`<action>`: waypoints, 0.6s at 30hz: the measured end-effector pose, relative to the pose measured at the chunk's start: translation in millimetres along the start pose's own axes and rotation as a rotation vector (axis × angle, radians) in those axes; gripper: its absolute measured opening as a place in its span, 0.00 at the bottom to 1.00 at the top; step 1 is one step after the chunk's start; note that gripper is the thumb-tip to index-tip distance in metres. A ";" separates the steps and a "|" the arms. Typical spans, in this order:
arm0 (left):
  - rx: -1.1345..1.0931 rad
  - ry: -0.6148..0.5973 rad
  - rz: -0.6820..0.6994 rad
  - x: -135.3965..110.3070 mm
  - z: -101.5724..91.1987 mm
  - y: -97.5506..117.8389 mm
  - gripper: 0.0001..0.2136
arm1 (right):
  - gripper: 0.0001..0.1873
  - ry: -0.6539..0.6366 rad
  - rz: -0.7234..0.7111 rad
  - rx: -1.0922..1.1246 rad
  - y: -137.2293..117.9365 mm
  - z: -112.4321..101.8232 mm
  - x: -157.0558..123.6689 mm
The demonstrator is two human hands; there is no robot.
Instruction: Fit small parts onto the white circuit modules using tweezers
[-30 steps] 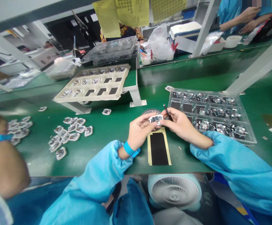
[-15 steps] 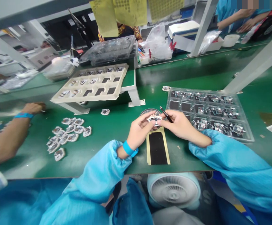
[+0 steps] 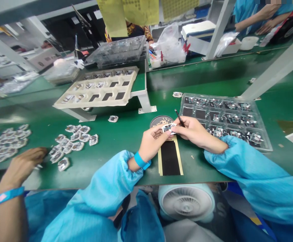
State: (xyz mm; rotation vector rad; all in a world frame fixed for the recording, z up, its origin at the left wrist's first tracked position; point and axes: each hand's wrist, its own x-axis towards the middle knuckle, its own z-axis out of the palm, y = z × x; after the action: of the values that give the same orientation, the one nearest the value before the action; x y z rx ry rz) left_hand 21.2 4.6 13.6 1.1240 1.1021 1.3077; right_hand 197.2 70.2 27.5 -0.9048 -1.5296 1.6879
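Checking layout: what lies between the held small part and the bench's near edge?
A black strip on yellow backing lies flat there, below the small part; head view.

A beige moulded tray (image 3: 90, 103) sits tilted on a white metal stand (image 3: 144, 101) at the back of the green table (image 3: 121, 148), and a clear plastic compartment tray (image 3: 201, 114) of small dark boards lies to its right. Loose white-edged parts (image 3: 77, 137) lie scattered at the left, a co-worker's hand (image 3: 22, 166) just beside them. A black strip on yellow backing (image 3: 170, 158) lies near the front edge, above 1 white round fan (image 3: 186, 203).
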 end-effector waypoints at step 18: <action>0.299 0.089 0.218 3.7 -4.1 -2.9 0.13 | 0.18 0.031 -0.225 -0.534 -4.9 -9.2 -1.1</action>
State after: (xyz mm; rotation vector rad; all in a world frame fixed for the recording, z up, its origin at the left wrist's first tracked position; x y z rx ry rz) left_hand 17.4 8.3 10.3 1.4513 1.2994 1.4030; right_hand 205.8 74.5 31.7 -0.9676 -2.0211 1.1162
